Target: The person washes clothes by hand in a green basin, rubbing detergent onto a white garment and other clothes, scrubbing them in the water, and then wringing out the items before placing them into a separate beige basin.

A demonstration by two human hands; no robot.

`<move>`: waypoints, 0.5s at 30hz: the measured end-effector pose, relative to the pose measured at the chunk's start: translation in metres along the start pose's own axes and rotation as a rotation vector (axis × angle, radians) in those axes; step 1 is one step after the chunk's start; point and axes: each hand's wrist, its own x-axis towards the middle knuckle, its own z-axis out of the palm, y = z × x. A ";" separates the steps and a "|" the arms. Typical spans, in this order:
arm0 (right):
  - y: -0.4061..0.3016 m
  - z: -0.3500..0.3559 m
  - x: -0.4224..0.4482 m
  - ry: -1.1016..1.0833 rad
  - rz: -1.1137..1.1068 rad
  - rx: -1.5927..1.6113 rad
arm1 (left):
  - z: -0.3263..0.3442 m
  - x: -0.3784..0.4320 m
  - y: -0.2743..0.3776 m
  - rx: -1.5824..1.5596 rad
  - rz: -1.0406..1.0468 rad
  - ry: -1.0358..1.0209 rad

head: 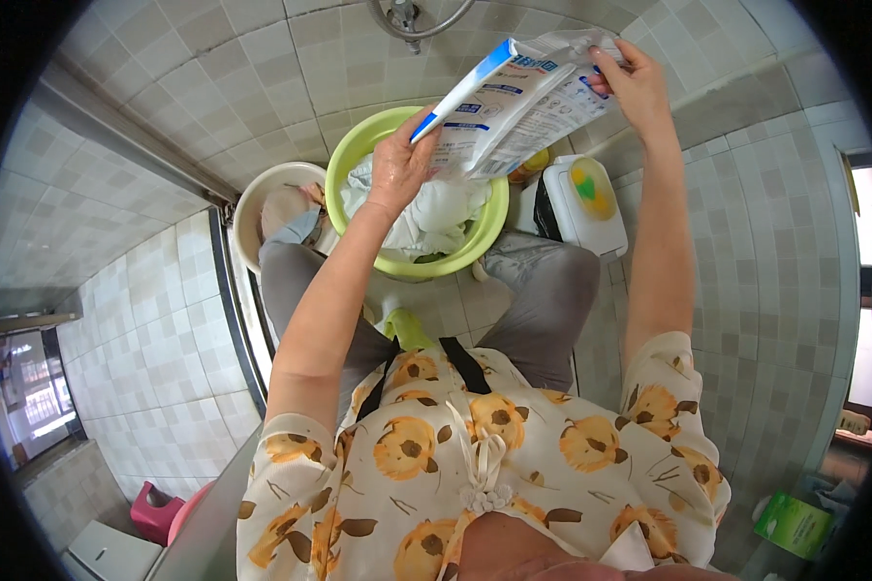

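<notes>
My left hand grips the lower left edge of a white and blue printed plastic packet, its fingers closed around the edge. At the packet's upper right, the fingers of my right hand pinch its clear plastic part. The packet is tilted and hangs over a lime-green basin, which holds wet white cloth. Whether the packet is open cannot be told.
A cream basin with cloths stands left of the green one. To the right is a white lidded bin. A faucet with a metal hose is on the tiled wall ahead. A green slipper lies between my legs.
</notes>
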 end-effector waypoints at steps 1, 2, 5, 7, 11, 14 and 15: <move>0.000 0.006 -0.001 0.066 -0.034 -0.016 | -0.002 0.005 -0.007 0.009 -0.005 0.003; -0.001 0.012 0.001 0.059 -0.033 -0.007 | -0.003 0.011 -0.013 0.016 0.065 0.070; -0.025 0.013 0.005 0.222 -0.135 -0.116 | 0.002 0.026 -0.039 0.079 0.128 0.152; -0.031 0.014 0.013 0.309 -0.228 -0.291 | 0.001 0.022 -0.051 0.057 -0.004 0.127; -0.026 0.024 0.035 0.367 -0.363 -0.462 | -0.016 -0.016 -0.106 0.177 -0.103 0.054; 0.013 0.050 0.057 0.364 -0.503 -0.582 | -0.035 -0.053 -0.125 0.589 -0.208 -0.053; 0.021 0.052 0.061 0.378 -0.534 -0.653 | -0.033 -0.057 -0.124 0.585 -0.209 -0.056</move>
